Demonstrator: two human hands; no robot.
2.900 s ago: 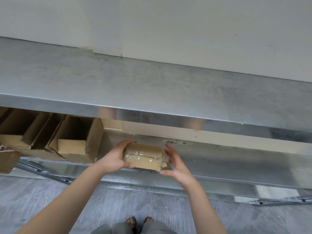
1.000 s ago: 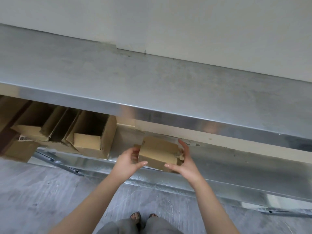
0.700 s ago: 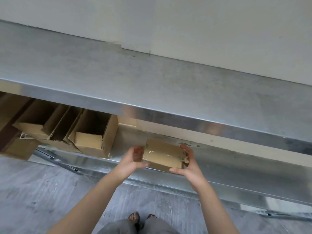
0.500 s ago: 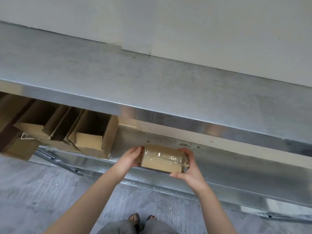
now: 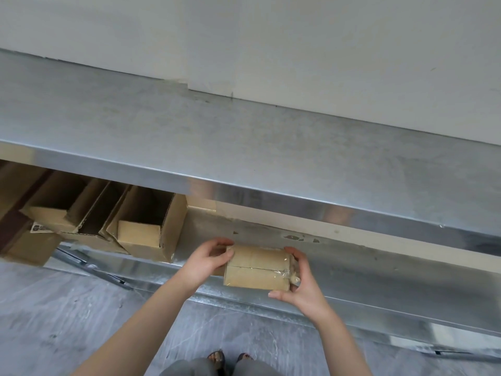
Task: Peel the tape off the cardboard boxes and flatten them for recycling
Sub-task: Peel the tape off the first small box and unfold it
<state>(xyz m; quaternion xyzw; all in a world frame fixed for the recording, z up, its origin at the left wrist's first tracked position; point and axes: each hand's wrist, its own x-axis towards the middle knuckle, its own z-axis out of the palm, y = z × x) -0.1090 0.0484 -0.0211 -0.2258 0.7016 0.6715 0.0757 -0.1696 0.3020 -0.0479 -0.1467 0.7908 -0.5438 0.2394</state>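
Both hands hold the taped box [image 5: 257,269], left hand [image 5: 206,262] gripping one end, right hand [image 5: 301,283] by loose tape [image 5: 294,278]; best to pinch that tail and peel along the seam.

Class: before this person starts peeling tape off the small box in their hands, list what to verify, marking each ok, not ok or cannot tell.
1. Grip on the small brown cardboard box: ok, left hand holds its left end, right hand its right end.
2. Taped seam facing up: ok, clear shiny tape covers it.
3. Loose tape end to pull: ok, crumpled by the right fingers.
4. Box empty: cannot tell, flaps closed.
5. Flattening surface: ok, grey steel tabletop ahead.
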